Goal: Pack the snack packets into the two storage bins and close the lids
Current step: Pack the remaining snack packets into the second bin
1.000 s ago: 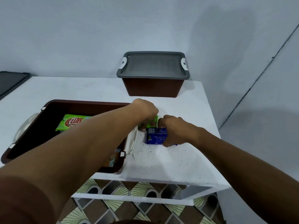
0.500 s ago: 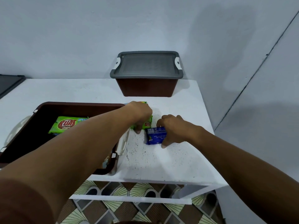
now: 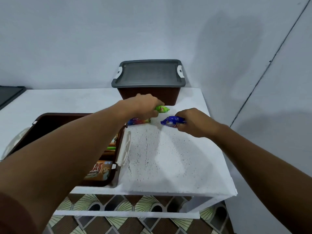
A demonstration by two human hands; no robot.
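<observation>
At the far middle of the bench [image 3: 168, 157], just in front of the closed bin [image 3: 170, 96], we find the left hand [image 3: 145, 105] curled round a green packet [image 3: 162, 108], whose free end pokes out to the right of the grip. Beside it and a little nearer us, the right hand [image 3: 194, 122] pinches a blue packet [image 3: 171, 122] by its right end, so the packet's long axis runs left to right and points toward the other hand. Both look lifted off the surface, though we cannot be sure.

Under the left wrist a multicoloured packet [image 3: 139, 121] lies flat on the bench, touching the far right corner of the open bin [image 3: 50, 127] or just beside it; we cannot tell which. That bin is what matters for the coming move, as we judge it: it sits to the left of both hands and nearer us, with its lid off and an orange packet [image 3: 98, 171] and others already inside. The left hand is the nearer one and need only draw back and leftward over the rim; the right hand would have to cross the speckled stretch of bench and the white latch [image 3: 125, 149] on the bin's right end. The closed bin wears its grey lid [image 3: 150, 73], so we take it as done. A flat dark panel [image 3: 10, 95] at the far left edge may be the missing lid.
</observation>
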